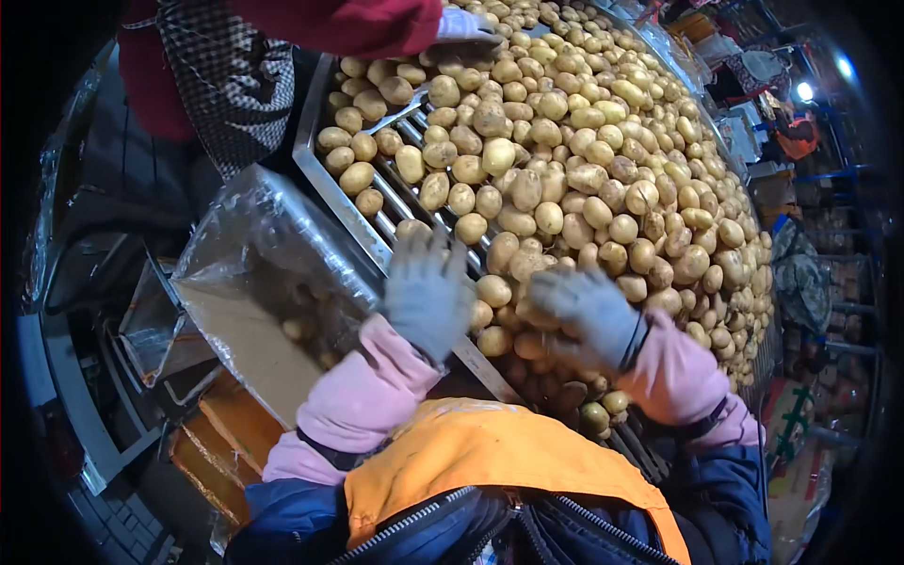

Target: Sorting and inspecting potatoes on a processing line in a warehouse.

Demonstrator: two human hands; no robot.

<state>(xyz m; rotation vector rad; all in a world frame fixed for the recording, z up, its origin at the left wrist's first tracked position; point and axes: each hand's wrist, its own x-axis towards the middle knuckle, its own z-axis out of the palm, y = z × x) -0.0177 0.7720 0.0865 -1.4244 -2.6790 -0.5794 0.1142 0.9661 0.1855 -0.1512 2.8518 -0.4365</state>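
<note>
A large heap of pale brown potatoes (603, 179) covers a metal roller table (372, 240) in front of me. My left hand (428, 297), in a grey glove, is over the bare rollers at the near left edge, its fingers spread and slightly blurred. Just beyond its fingertips lies a single potato (412, 229). My right hand (589, 315), gloved too, rests against the near side of the heap. Its fingers and thumb are apart around potatoes (530, 345), though motion smears them and whether one is gripped is hidden.
Left of the table stands a box (250, 325) lined with clear plastic, some potatoes inside. An orange crate (226, 438) sits below it. At the far left, a co-worker's gloved hand (466, 26) reaches onto the heap. Shelving (852, 254) lines the right side.
</note>
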